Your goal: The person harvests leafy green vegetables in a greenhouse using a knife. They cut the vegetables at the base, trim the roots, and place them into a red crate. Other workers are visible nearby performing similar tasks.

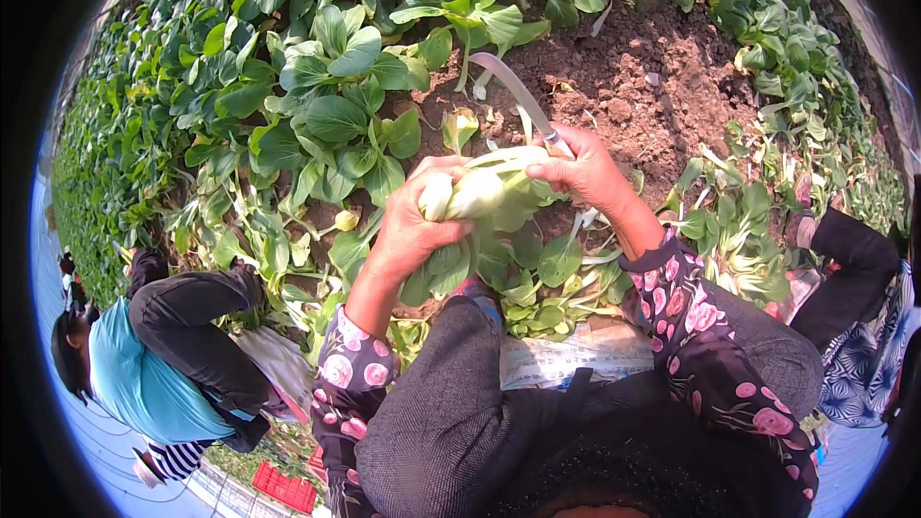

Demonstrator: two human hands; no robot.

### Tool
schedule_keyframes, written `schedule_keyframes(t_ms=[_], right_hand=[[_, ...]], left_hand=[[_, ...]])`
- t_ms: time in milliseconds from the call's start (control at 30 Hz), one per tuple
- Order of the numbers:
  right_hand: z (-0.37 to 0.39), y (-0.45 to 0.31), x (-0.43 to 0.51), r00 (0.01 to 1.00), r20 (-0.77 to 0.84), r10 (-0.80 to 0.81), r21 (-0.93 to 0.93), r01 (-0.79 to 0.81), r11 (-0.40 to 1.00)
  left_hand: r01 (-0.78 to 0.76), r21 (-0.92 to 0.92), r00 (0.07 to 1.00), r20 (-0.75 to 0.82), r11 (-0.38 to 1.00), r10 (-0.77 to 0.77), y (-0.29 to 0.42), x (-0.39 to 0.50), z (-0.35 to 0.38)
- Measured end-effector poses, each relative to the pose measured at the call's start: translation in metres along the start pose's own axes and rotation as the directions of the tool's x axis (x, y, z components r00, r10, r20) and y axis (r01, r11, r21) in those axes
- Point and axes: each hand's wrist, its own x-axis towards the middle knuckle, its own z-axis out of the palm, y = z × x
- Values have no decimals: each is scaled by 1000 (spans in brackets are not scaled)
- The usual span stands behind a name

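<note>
My left hand (421, 219) grips a head of bok choy (475, 194) by its pale base, with its green leaves hanging below. My right hand (583, 165) holds the short handle of a curved sickle (516, 86), whose blade points up and to the left over the soil. The thumb and fingers of that hand also touch a stalk at the right side of the bok choy. Cut bok choy (543, 313) lies on the ground just below my hands, near my foot.
Growing bok choy (338, 119) stands ahead and left; bare brown soil (633, 86) lies ahead right. More cut plants (741, 252) lie at right. A printed sack (568, 356) is between my legs. A person in turquoise (144, 374) crouches at left, another person (849, 288) at right. Red crates (284, 487) stand lower left.
</note>
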Motion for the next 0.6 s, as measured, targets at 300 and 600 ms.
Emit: schedule_keyframes(t_ms=[300,600], right_hand=[[8,-13,1,985,-5,172,-104,-171,980],[41,22,-1,945,53,323,45,-326,944]], left_hand=[[281,-330,954,-8,901,-300,32,2,-52],[454,-253,887,212,854,-409,-26,1,7]])
